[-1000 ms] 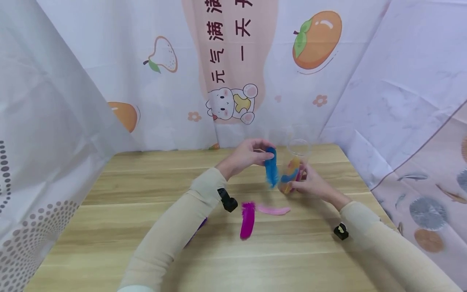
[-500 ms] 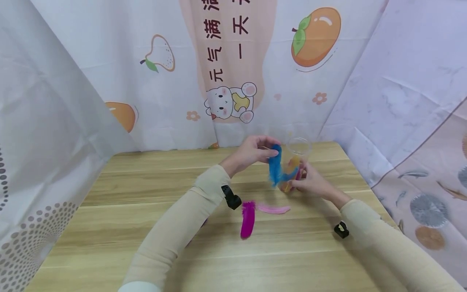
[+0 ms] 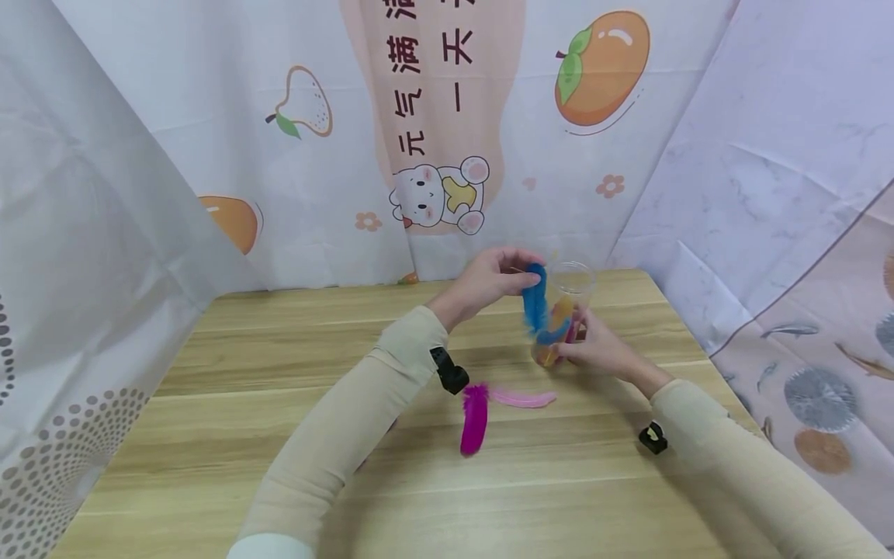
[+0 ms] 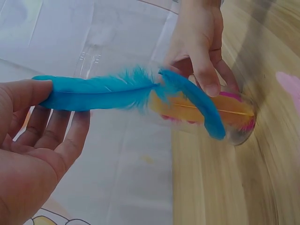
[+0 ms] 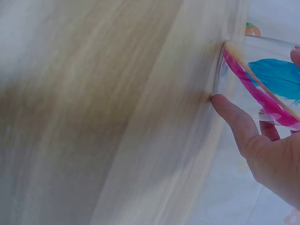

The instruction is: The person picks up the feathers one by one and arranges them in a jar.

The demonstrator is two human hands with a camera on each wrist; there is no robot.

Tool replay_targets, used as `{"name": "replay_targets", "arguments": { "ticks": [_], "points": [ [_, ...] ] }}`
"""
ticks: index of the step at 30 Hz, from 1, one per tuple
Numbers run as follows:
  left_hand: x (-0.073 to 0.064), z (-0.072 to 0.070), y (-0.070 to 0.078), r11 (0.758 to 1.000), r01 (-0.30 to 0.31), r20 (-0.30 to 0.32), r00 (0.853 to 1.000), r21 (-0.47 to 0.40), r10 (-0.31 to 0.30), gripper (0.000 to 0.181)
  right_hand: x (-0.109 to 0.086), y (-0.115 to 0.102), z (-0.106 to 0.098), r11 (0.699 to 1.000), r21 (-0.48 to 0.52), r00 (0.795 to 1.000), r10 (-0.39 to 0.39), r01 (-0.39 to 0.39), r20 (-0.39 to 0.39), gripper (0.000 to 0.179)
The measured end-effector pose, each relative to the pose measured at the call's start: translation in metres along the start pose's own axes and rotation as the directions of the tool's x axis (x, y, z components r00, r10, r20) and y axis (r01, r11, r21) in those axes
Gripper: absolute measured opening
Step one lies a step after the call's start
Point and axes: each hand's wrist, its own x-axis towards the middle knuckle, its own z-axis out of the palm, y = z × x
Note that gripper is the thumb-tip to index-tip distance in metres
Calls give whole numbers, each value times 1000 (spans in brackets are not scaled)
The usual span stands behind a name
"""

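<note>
My left hand (image 3: 483, 286) pinches a blue feather (image 3: 535, 301) by one end between thumb and fingers. In the left wrist view that blue feather (image 4: 101, 91) points toward the cup, its fluffy end close to a second, curved blue feather (image 4: 199, 103). My right hand (image 3: 599, 348) grips a clear plastic cup (image 3: 571, 277) low on its side, near the tabletop. Inside the cup are an orange feather (image 4: 187, 108) and a magenta one (image 5: 255, 89). Whether the curved blue feather lies inside the cup or against its wall, I cannot tell.
On the wooden table (image 3: 279, 373), a magenta feather (image 3: 475, 421) and a pale pink feather (image 3: 525, 400) lie in front of the cup. A dark bit of another feather barely shows beside my left sleeve (image 3: 349, 411). A printed curtain (image 3: 314, 194) hangs behind the table.
My left hand has moved right and slightly up, bringing the blue feather close to the cup's side. The right hand and the cup have stayed nearly in place.
</note>
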Motion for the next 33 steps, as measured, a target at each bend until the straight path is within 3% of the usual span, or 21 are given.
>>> {"name": "replay_targets", "arguments": {
  "ticks": [7, 24, 33],
  "points": [
    [0, 3, 3, 1000, -13, -23, 1000, 0, 13, 21, 1, 1, 1, 1000, 13, 1000, 13, -13, 11, 74],
    [2, 6, -1, 998, -52, -13, 999, -18, 52, 26, -2, -3, 2, 998, 40, 999, 38, -39, 25, 74],
    [4, 7, 6, 999, -36, 8, 999, -6, 36, 24, -2, -3, 1, 998, 37, 999, 41, -42, 25, 73]
  ]
}}
